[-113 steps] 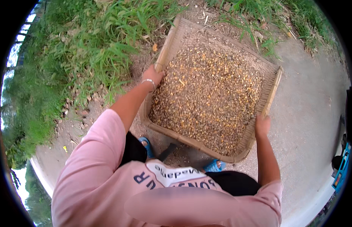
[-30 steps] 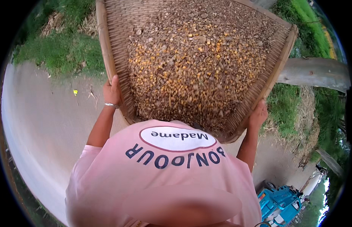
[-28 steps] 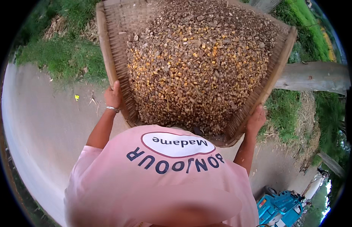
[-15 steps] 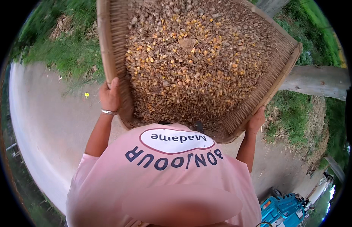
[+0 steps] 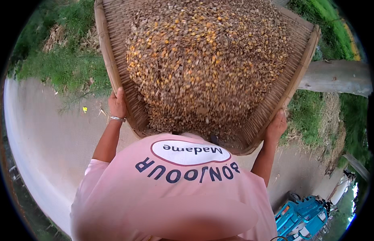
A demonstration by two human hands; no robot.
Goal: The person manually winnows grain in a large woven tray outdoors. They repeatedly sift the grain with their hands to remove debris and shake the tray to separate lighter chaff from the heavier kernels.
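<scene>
A wide woven bamboo winnowing basket is held out in front of my chest, its far end running past the top of the view. My left hand grips its left rim, thumb up along the edge; a silver bangle sits on that wrist. On the opposite rim my right hand is closed, with its fingers partly hidden beneath. Inside lies a thick spread of yellow corn kernels mixed with brown chaff. The kernels and chaff are smeared by motion, most of all near my body.
A pale tree trunk lies or leans at the right, beside grass and dry straw. A concrete path runs on the left, bordered by grass. A blue vehicle stands at the lower right.
The corn and chaff have shifted within the basket, and the brown flake near its middle has gone from that spot. Basket and both hands have moved slightly; both hands keep their grip.
</scene>
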